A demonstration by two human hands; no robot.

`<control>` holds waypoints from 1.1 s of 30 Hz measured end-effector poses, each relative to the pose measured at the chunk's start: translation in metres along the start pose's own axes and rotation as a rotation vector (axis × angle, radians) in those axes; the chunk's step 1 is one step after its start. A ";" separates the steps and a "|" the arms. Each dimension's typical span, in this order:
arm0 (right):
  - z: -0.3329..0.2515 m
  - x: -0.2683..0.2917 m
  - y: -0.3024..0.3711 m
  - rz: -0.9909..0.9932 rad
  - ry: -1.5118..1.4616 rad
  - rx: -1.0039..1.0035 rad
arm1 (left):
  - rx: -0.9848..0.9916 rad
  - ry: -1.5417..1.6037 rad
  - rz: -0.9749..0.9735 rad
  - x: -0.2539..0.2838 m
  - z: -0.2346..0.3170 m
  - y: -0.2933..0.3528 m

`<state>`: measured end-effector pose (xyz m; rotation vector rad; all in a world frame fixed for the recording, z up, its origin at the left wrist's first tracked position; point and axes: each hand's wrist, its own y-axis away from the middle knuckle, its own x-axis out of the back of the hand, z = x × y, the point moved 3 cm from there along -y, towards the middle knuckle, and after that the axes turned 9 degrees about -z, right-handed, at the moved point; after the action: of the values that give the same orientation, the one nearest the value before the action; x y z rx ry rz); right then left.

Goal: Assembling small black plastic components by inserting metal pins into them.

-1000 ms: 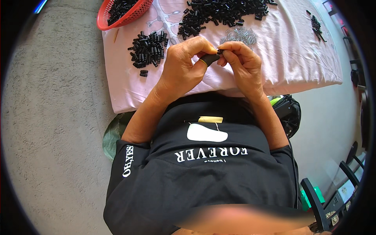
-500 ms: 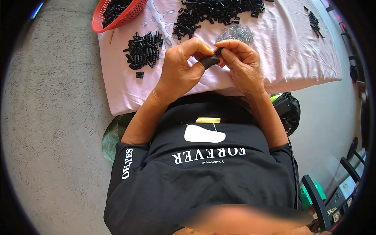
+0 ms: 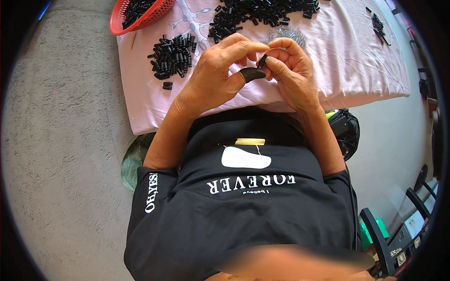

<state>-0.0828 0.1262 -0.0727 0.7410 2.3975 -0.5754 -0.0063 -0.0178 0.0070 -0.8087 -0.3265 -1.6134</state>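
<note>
My right hand (image 3: pixel 297 77) pinches a small black plastic piece (image 3: pixel 263 61) between thumb and fingers, above the table's near edge. My left hand (image 3: pixel 213 70) is close against it, thumb and index finger apart. A black finger cot (image 3: pixel 253 74) covers its thumb, whose tip is at the lower end of the piece. The left index fingertip reaches to the right fingers; its other fingers are curled and partly hidden. Just beyond the hands lies a pile of thin, clear or silvery small parts (image 3: pixel 288 35). To the left is a heap of short black tubular pieces (image 3: pixel 173 54).
A pink patterned cloth (image 3: pixel 361 65) covers the table. A larger black heap (image 3: pixel 262 11) spreads at the far side, and a red basket (image 3: pixel 154 16) of black parts stands far left. A few black pieces (image 3: pixel 378 29) lie far right. A black bag (image 3: pixel 344 133) is below the table's right side.
My left index finger has lifted away from the thumb and stretched toward the right hand. The black piece stays in my right fingers and shows more plainly.
</note>
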 end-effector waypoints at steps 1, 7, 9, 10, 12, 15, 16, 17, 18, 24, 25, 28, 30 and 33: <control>0.000 -0.001 0.001 -0.006 -0.015 -0.016 | 0.000 0.003 -0.037 -0.001 0.000 0.001; -0.002 0.001 0.000 -0.062 -0.031 -0.075 | -0.007 -0.012 -0.066 0.000 0.004 -0.003; -0.002 0.002 0.000 -0.076 -0.048 -0.083 | -0.015 -0.007 -0.068 0.000 0.004 -0.004; -0.002 0.002 0.000 -0.094 -0.066 -0.091 | -0.022 -0.006 -0.067 0.001 0.005 -0.003; -0.003 -0.001 0.001 -0.093 -0.098 -0.094 | -0.026 0.009 -0.042 -0.001 0.006 -0.002; -0.001 0.002 0.001 -0.084 -0.128 -0.093 | -0.029 0.014 -0.005 -0.001 0.007 -0.003; 0.000 0.003 0.001 -0.083 -0.130 -0.093 | -0.022 0.000 0.010 0.000 0.008 -0.003; 0.001 0.004 0.001 -0.083 -0.129 -0.092 | -0.023 -0.001 0.010 -0.001 0.008 -0.003; 0.002 0.005 0.001 -0.081 -0.131 -0.088 | -0.015 0.006 0.017 -0.001 0.007 -0.002; 0.002 0.004 0.003 -0.080 -0.106 -0.079 | -0.027 -0.012 0.072 -0.004 0.012 0.000; 0.003 0.004 0.003 -0.062 -0.073 -0.070 | -0.013 0.000 0.079 -0.004 0.013 0.001; 0.005 0.005 0.004 -0.065 -0.064 -0.039 | 0.010 0.017 0.117 -0.006 0.014 0.003; 0.005 0.005 0.003 -0.067 -0.045 -0.029 | 0.008 0.028 0.145 -0.006 0.014 0.003; 0.004 0.003 0.003 -0.061 -0.040 -0.023 | 0.015 0.018 0.177 -0.008 0.013 0.003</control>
<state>-0.0812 0.1277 -0.0780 0.6421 2.3929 -0.5813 0.0002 -0.0048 0.0105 -0.7894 -0.2469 -1.4506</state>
